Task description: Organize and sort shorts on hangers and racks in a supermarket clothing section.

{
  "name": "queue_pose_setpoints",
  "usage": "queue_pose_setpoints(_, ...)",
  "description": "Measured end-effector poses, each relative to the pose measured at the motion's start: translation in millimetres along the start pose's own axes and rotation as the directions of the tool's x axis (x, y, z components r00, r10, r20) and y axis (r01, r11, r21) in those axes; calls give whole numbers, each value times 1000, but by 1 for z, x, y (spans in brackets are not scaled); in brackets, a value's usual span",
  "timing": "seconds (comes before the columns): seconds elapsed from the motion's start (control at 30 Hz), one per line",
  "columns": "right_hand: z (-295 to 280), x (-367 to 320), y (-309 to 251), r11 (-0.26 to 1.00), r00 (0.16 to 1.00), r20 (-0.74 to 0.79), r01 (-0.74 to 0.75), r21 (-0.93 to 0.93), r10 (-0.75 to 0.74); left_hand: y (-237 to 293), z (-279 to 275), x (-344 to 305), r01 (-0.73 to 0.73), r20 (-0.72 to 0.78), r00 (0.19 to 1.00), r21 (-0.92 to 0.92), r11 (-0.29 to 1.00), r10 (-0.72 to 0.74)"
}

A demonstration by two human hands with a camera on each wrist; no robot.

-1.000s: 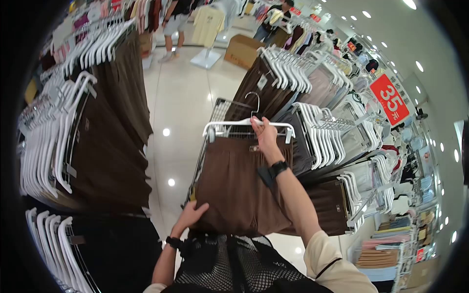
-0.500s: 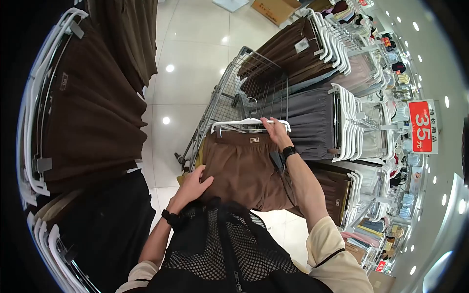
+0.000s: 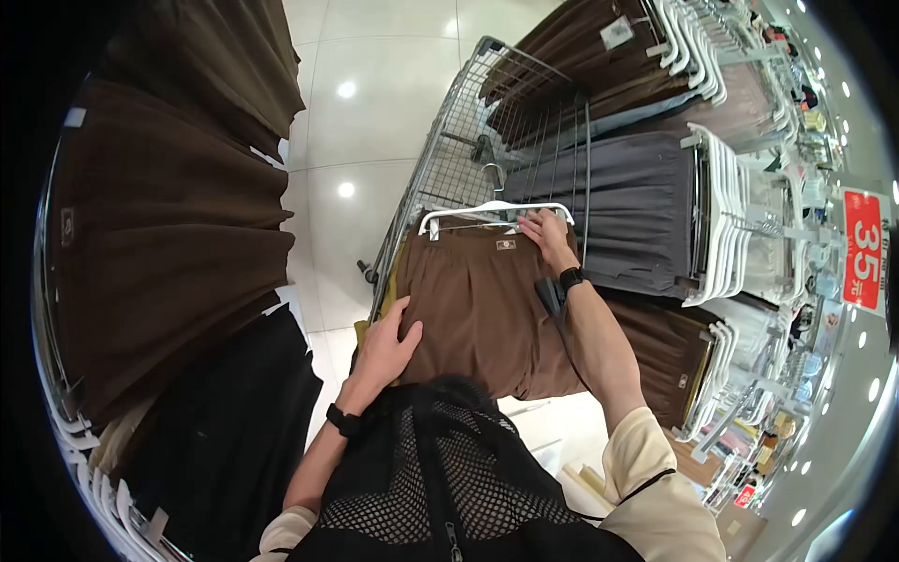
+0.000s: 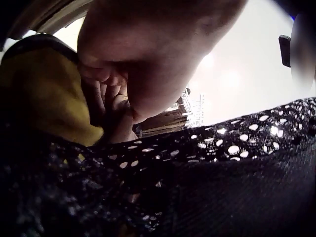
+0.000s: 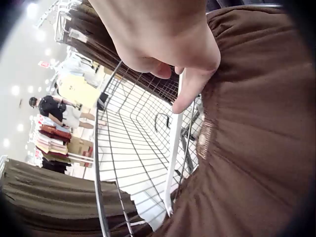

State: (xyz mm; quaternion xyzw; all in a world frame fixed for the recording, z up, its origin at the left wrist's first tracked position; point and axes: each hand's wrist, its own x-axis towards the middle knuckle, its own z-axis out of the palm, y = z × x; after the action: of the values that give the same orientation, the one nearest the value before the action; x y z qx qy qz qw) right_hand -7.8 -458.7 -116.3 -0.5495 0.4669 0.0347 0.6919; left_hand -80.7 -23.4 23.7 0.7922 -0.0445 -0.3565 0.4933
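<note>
A brown garment [image 3: 478, 314] with a gathered waistband and a small label hangs from a white hanger [image 3: 496, 206] in front of the torso. At the hanger's right end, my right hand [image 3: 554, 242] pinches the bar; in the right wrist view the thumb of this hand [image 5: 163, 39] lies against the white hanger [image 5: 174, 143], beside the brown garment [image 5: 261, 113]. My left hand [image 3: 384, 351] grips the garment's left edge, thumb on the front. The left wrist view shows the left hand [image 4: 148, 54] with curled fingers next to yellow cloth [image 4: 49, 89]; what they hold is partly hidden.
A wire cart [image 3: 449, 140] stands behind the garment. Racks of brown garments [image 3: 178, 215] and black ones [image 3: 225, 412] line the left; grey garments [image 3: 609, 211] hang at the right near a red price sign [image 3: 862, 248]. Another person [image 5: 52, 108] appears in the right wrist view.
The right hand has shifted from the hanger's centre towards its right end. The left hand has moved up along the garment's edge. The head view has tilted down, showing more of the cart.
</note>
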Motion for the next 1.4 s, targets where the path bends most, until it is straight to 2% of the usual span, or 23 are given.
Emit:
queue_pose_setpoints(0.1, -12, -15, 38, 995, 998, 39, -36, -95, 40, 4, -4, 2, -36, 20, 999, 56, 998, 35)
queue_pose_setpoints(0.13, -16, -26, 45, 982, 998, -16, -57, -178, 55, -3, -1, 4, -64, 14, 998, 68, 996, 64)
queue_pose_setpoints(0.23, -40, -46, 56, 870, 992, 37, -90, -484, 123, -7, 0, 9, -99, 25, 995, 100, 990, 97)
queue_pose_setpoints(0.27, -51, -53, 61, 880, 990, 82, -60, -471, 111, -3, -2, 11, -84, 46, 996, 116, 990, 79)
queue_pose_setpoints(0.37, -71, -87, 68, 748, 957, 238, 279, -602, -166, 8, -5, 19, -70, 85, 995, 173, 982, 56)
queue_pose_setpoints(0.4, -69, -112, 58, 750, 952, 240, 298, -590, -190, 11, -5, 21, -72, 97, 994, 193, 979, 54)
queue_pose_setpoints(0.5, -77, -165, 54, 729, 931, 232, 365, -579, -282, 7, 1, 33, -228, 61, 974, 250, 941, 219)
queue_pose_setpoints(0.53, -80, -183, 54, 699, 929, 202, 366, -614, -309, 8, 4, 37, -213, 52, 977, 250, 945, 207)
queue_pose_setpoints(0.63, -88, -229, 55, 407, 852, 171, 401, -821, -496, 13, 13, 45, -184, 11, 982, 230, 956, 186)
queue_pose_setpoints(0.67, -89, -245, 54, 388, 879, 127, 327, -861, -459, 17, 15, 45, -184, -13, 981, 217, 959, 192)
queue_pose_setpoints(0.73, -97, -256, 82, 319, 832, 40, 256, -913, -553, 19, 18, 47, -183, -68, 977, 197, 963, 200)
queue_pose_setpoints(0.77, -101, -259, 95, 286, 802, 2, 215, -934, -597, 10, 22, 49, -273, -128, 945, 196, 942, 300)
queue_pose_setpoints(0.8, -100, -266, 99, 288, 792, -13, 207, -935, -610, -1, 26, 52, -358, -186, 900, 200, 912, 395)
queue_pose_setpoints(0.83, -98, -272, 101, 291, 781, -27, 200, -936, -624, 18, 24, 52, -441, -243, 841, 207, 873, 483)
queue_pose_setpoints(0.87, -95, -279, 104, 295, 772, -43, 191, -936, -634, 36, 18, 40, -341, -178, 922, 51, 939, 345)
queue_pose_setpoints(0.97, -93, -283, 109, 322, 753, -81, 178, -930, -653, 43, 7, 43, -242, -89, 966, 20, 970, 243)
queue_pose_setpoints(1.0, -91, -285, 109, 329, 755, -88, 175, -928, -649, 46, 10, 47, -276, -138, 953, -37, 960, 269)
queue_pose_setpoints(1.1, -83, -289, 106, 344, 751, -94, 183, -921, -654, 44, 12, 63, -304, -154, 942, -17, 953, 298)
queue_pose_setpoints(1.2, -77, -298, 112, 337, 739, -87, 196, -921, -668, 27, 19, 68, -451, 12, 892, 105, 886, 453)
queue_pose_setpoints(1.23, -77, -298, 115, 328, 727, -85, 200, -923, -682, 32, 18, 57, -387, 127, 920, 148, 910, 370)
queue_pose_setpoints(1.3, -76, -300, 123, 312, 705, -81, 206, -927, -705, 28, 22, 44, -252, 260, 950, 312, 916, 173)
queue_pose_setpoints(1.33, -76, -300, 125, 306, 691, -82, 208, -929, -718, 33, 23, 39, -180, 244, 964, 320, 930, 103)
queue_pose_setpoints(1.4, -76, -301, 130, 297, 663, -89, 208, -932, -744, 24, 22, 40, -258, 215, 956, 292, 921, 200)
